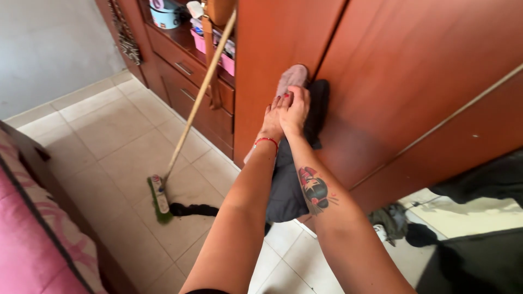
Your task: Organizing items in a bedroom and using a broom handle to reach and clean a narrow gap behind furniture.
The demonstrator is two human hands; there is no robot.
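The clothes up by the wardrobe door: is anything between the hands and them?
Nothing visible. Both hands, left and right, already grip the clothes: a pinkish cloth and a dark garment hanging below, held against the wardrobe door. The broom leans off to the left, clear of the hands.

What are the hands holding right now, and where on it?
Both the left hand and right hand grip a dark garment with a pinkish cloth at the top edge.
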